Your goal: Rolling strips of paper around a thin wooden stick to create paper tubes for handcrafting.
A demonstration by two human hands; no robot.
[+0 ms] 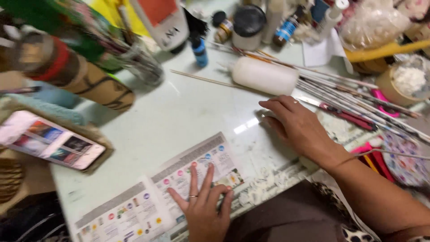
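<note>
The left hand (204,204) lies flat with its fingers spread on a paper (179,188) at the near edge of the table (179,116). It grasps nothing. The right hand (295,125) rests palm down near the middle of the table, loose and holding nothing. A white bottle (264,76) lies just behind it. A phone (49,141) sits at the left edge.

- I am looking down at a pale green tabletop (179,116) that is shining where light is glaring off its glossy middle.
- Its near edge (268,179) is showing flaky white crust.
- Dark floor is showing below at the left corner (31,222).
- Walls and windows are lying outside my view.
</note>
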